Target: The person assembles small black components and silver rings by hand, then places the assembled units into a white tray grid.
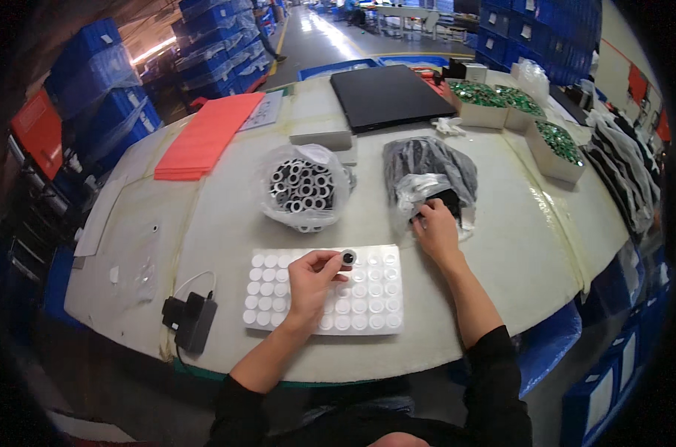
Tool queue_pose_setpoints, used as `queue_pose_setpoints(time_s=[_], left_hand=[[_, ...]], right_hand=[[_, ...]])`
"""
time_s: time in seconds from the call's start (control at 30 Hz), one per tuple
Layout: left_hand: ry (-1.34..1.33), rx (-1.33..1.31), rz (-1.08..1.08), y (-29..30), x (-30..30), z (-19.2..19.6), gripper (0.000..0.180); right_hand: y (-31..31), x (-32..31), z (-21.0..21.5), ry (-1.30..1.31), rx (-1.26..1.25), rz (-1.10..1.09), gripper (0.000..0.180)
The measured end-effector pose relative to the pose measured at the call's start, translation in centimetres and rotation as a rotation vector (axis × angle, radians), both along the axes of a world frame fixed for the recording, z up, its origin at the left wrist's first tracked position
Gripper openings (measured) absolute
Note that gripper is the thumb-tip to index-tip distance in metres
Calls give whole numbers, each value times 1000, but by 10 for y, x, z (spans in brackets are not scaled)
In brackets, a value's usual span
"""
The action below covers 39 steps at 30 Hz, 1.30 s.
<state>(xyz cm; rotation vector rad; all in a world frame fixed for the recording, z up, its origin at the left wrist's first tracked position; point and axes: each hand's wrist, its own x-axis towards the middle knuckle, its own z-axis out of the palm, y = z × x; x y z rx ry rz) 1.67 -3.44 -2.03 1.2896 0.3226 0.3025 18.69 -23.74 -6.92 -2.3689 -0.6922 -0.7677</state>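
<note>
Between the thumb and fingers of my left hand (315, 285) is a small round ring (348, 258) with a pale rim and a dark centre. That hand hovers over a white tray (324, 328) holding rows of round white pieces. My right hand (435, 226) reaches into the mouth of a clear plastic bag (420, 186) with black contents; its fingertips are partly hidden there, so what they grip cannot be made out. A second clear bag (265, 195), beyond the tray, is full of similar white and black rings (302, 182).
A black adapter (196, 322) with a cable lies left of the tray. Orange sheets (207, 136) and a flat black case (390, 95) lie farther back. Boxes of green circuit boards (558, 143) stand at the far right. Blue crates (103, 78) are stacked beyond the table (516, 246).
</note>
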Motion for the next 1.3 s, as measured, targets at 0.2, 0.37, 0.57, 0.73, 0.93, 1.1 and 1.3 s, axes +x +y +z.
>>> queue_pose_setpoints(time_s=[0.2, 0.37, 0.57, 0.73, 0.93, 1.1, 1.3], left_hand=[[6, -97, 14, 12, 1, -6, 13], [4, -135, 59, 26, 1, -1, 14], [101, 246, 116, 86, 37, 18, 14], [55, 318, 166, 113, 118, 39, 15], [35, 1046, 440, 148, 113, 51, 20], [118, 899, 137, 162, 10, 55, 17], [166, 1086, -169, 121, -62, 27, 16]], right_hand=[[-7, 9, -6, 130, 92, 62, 11], [-16, -6, 18, 87, 333, 10, 14], [-4, -42, 33, 6, 305, 178, 17], [10, -55, 19, 22, 258, 317, 18], [11, -62, 22, 166, 312, 370, 18], [12, -69, 29, 305, 379, 457, 17], [20, -75, 26, 465, 485, 472, 13]])
